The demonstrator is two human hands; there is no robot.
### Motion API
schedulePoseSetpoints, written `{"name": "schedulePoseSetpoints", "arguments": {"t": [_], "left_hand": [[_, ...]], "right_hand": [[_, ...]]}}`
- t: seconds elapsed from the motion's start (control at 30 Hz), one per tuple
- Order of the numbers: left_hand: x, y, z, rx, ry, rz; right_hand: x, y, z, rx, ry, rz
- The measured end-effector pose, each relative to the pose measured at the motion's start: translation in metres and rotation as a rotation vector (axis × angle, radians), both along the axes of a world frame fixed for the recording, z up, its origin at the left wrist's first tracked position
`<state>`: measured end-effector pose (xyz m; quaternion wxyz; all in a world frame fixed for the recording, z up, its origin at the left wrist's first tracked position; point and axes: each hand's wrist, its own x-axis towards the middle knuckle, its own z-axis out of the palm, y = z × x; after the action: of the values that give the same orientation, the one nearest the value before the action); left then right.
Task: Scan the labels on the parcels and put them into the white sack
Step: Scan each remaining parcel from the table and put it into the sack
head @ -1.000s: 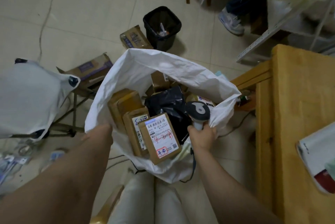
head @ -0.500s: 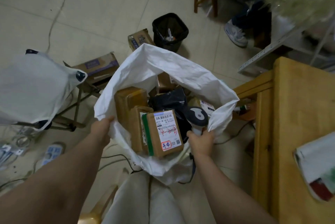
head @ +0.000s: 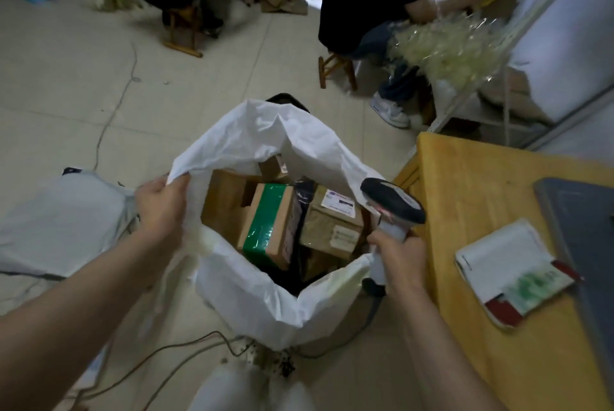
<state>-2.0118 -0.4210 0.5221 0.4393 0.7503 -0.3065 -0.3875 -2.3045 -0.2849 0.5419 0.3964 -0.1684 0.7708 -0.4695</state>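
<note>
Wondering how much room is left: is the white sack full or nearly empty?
Well filled: the sack holds cardboard boxes piled near its mouth, held open by the left hand.

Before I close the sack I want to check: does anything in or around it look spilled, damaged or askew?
The green-taped box lies tilted in the sack, not flat. Dark crumbs lie scattered on the floor at the sack's foot, as if spilled; what they are is unclear.

Booklet [head: 498, 261] on wooden table [head: 465, 191]; stool [head: 335, 69]
</note>
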Motion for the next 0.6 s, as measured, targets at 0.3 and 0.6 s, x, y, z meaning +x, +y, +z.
{"name": "schedulePoseSetpoints", "arguments": {"t": [0.3,0.6], "left_hand": [[0.027,0.018,-0.048,0.268,-0.167,-0.263],[0.025,-0.013,-0.010,-0.003,-0.092,0.053]], "right_hand": [[0.020,-0.004,-0.038,0.321,-0.214,0.000],[0.025,-0.011,0.006,-0.043,-0.172,-0.096]]}}
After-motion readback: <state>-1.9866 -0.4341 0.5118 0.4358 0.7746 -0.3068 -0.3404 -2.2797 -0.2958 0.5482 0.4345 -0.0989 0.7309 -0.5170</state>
